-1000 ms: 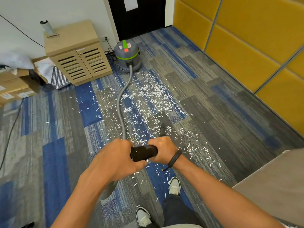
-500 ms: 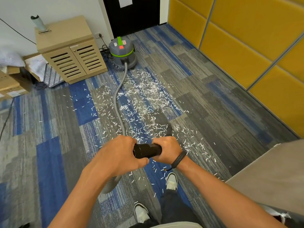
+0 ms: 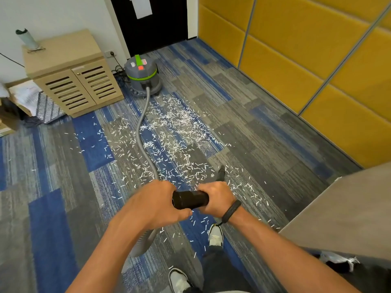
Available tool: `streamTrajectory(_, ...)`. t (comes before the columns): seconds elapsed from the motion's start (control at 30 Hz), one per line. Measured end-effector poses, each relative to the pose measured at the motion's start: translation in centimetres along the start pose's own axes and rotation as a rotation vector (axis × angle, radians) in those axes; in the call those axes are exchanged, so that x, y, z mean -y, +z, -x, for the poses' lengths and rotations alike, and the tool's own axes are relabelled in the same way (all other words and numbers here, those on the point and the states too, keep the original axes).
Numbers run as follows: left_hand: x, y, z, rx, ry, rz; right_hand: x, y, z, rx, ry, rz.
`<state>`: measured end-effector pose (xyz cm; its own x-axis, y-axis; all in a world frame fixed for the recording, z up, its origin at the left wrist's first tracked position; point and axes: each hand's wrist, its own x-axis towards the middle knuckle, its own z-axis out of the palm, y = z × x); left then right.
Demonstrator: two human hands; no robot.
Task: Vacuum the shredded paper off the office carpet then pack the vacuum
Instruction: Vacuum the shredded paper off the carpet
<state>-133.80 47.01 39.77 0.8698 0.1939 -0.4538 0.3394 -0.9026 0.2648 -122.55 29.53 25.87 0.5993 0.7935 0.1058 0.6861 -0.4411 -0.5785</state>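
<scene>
Hands: both hands grip one black vacuum tube held crosswise at waist height.
Left hand: fingers curled round the tube's left end, where the grey hose joins it.
Right hand: fingers wrapped round the tube's right end; a black wristband sits on the wrist.
Nozzle: a dark tip shows just beyond the right hand, low over the carpet among the scraps.
Hose: runs from the left hand across the carpet in a long bend to the canister; another loop hangs below the left forearm.
Vacuum canister: grey drum with a green band, upright on the carpet near the black door; its contents cannot be seen.
Shredded paper: white slivers strewn on the carpet between the canister and the person's shoes.
Cabinet: pale wood, louvred doors closed, left of the canister.
Cardboard boxes: at the far left, one holding white sheets.
Counter: grey corner at the lower right.
</scene>
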Motion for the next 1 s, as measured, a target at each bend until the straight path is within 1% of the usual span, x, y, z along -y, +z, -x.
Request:
streamTrajectory(0.17,-0.3,0.6,-0.1,0.009,0.058,-0.005,-0.7,0.3,1.1,0.017,0.045,0.036)
streamTrajectory(0.4,-0.1,1.9,-0.4,0.003,0.104,-0.022,-0.7,0.6,2.7,-0.03,0.087,0.049)
streamTrajectory(0.57,0.2,2.9,-0.4,0.015,0.12,-0.003,-1.0,1.1,3.6,0.013,0.129,0.116)
streamTrajectory(0.8,1.2,2.7,1.5,-0.007,0.089,0.004,0.8,1.7,3.5,-0.033,0.063,0.084)
streamTrajectory(1.0,2.5,1.0,3.0,-0.046,0.02,-0.033,2.7,2.8,1.3,-0.021,0.019,0.032)
